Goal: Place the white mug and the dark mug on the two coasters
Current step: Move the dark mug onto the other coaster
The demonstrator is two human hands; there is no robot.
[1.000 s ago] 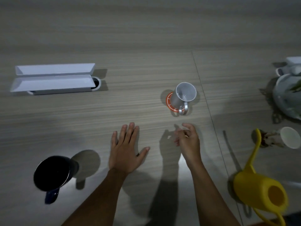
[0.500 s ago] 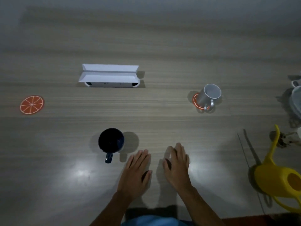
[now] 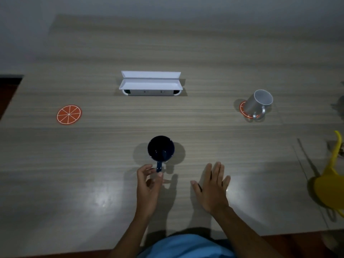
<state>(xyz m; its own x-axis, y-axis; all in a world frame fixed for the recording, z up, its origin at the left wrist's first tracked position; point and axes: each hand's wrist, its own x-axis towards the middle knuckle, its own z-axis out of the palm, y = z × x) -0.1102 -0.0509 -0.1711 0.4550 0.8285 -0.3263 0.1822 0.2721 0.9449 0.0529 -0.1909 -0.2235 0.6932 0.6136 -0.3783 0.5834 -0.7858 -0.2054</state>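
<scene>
The dark mug stands upright near the table's middle, its handle pointing toward me. My left hand is curled just behind that handle: the thumb tip touches its end and the index finger is still a little apart from it. My right hand lies flat on the table to the right, fingers spread, holding nothing. The white mug stands at the far right on an orange-slice coaster, which it mostly covers. A second orange-slice coaster lies bare at the far left.
A white open box sits at the back centre. A yellow watering can stands at the right edge. The table's front edge runs just before my body, its left edge beyond the bare coaster.
My view has shifted, so the mugs appear further right. My left hand has lifted off the table and curled at the dark mug's handle. My right hand stays flat.
</scene>
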